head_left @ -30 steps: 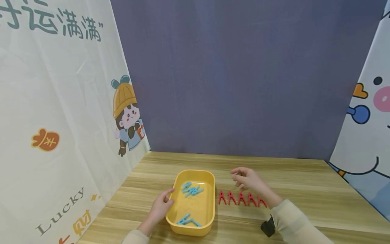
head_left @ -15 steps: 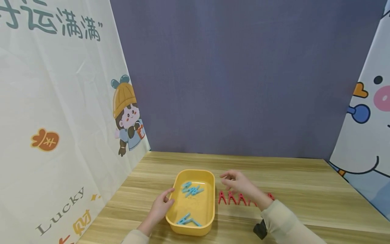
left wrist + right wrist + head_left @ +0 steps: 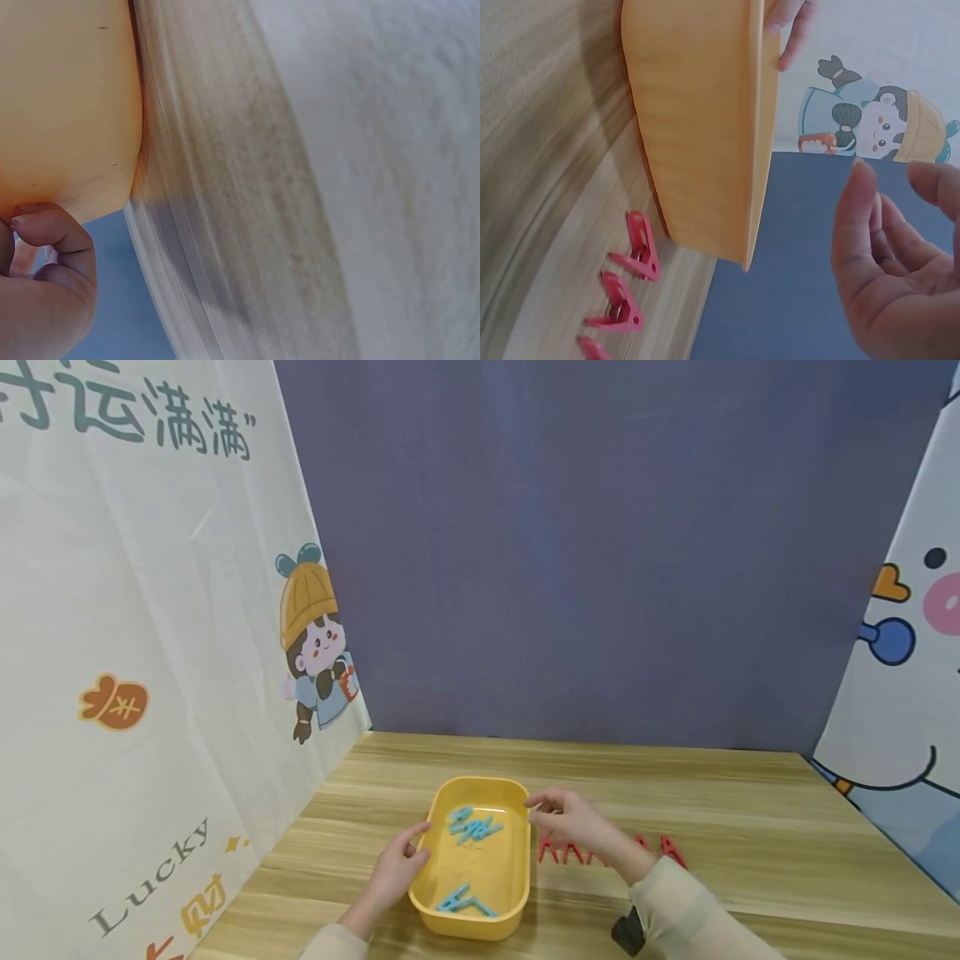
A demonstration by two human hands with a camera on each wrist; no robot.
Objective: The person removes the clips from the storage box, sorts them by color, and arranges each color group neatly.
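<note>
My left hand (image 3: 393, 868) grips the left side of a yellow plastic basin (image 3: 523, 881); its curled fingers (image 3: 64, 232) show against the basin's wall in the left wrist view. Inside lie several light blue clothespins (image 3: 476, 829) in a cluster toward the back, with more blue clothespins (image 3: 454, 902) near the front. Beside the right rim hovers my right hand (image 3: 572, 818), thumb and index finger apart and nothing held between them. Below it a row of red clothespins (image 3: 619, 304) stands on the table, partly hidden by the right forearm in the head view.
The wood-grain table (image 3: 750, 843) meets a dark blue-grey backdrop (image 3: 585, 568). A white printed cloth (image 3: 187, 610) hangs at the left, another printed panel at the right. A black device (image 3: 628, 933) sits by the right sleeve.
My right hand has moved left from above the red clothespins to the basin's right rim. The red clothespins at the right end of the row have come into view. The left hand and basin stay put.
</note>
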